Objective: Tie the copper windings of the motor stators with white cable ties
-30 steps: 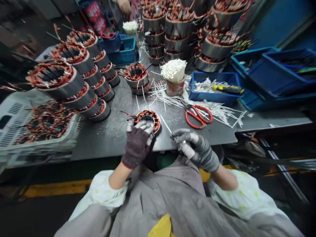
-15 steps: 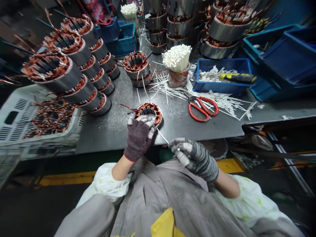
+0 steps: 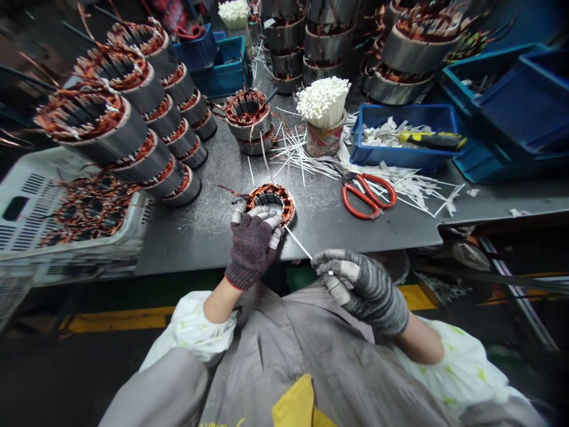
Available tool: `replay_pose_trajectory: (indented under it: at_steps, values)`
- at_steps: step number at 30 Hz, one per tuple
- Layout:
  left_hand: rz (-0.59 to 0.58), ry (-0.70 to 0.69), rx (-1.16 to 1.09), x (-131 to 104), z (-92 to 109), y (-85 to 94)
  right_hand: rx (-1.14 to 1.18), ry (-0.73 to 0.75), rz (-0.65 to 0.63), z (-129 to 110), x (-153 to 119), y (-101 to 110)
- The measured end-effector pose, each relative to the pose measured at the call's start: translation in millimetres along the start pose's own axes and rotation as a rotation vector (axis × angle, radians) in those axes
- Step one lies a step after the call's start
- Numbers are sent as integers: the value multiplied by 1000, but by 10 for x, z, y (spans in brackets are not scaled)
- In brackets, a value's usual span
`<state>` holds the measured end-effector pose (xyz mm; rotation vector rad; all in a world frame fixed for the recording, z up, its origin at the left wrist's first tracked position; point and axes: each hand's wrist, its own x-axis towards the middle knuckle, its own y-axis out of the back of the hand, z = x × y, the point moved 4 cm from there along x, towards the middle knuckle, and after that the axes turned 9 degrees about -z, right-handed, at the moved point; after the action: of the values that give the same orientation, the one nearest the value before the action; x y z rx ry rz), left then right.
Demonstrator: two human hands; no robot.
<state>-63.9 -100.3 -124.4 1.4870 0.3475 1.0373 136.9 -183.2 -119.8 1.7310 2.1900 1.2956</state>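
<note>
A wire-wound stator (image 3: 288,204) with copper windings lies on the metal bench near its front edge. My left hand (image 3: 254,246), in a dark maroon glove with taped fingers, is closed on the stator's near left side and hides part of it. A thin white cable tie (image 3: 299,243) runs taut from the stator's near right rim to my right hand (image 3: 360,287). That hand, in a grey striped glove, pinches the tie's end just beyond the bench edge. Red-handled scissors (image 3: 368,196) lie on the bench to the right.
Stacked stators (image 3: 128,136) stand at left, beside a white crate (image 3: 89,255) of windings. Behind the work stand another stator (image 3: 249,121) and a can (image 3: 326,137) of white ties. A blue box (image 3: 404,155) holds scraps and a yellow-black tool (image 3: 433,140). White strips litter the bench.
My right hand has moved slightly right and down, and a longer stretch of the white cable tie shows. My left hand stays on the stator; the whole view has shifted slightly.
</note>
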Motion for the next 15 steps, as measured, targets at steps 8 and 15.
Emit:
replay_pose_trajectory:
  at_steps: [8,15]
  values:
    - [-30,40,-43,3,-24,-12,-51,22,-17,14,-18,-20]
    - [74,125,-42,0,46,8,38,31,-15,293,353,-382]
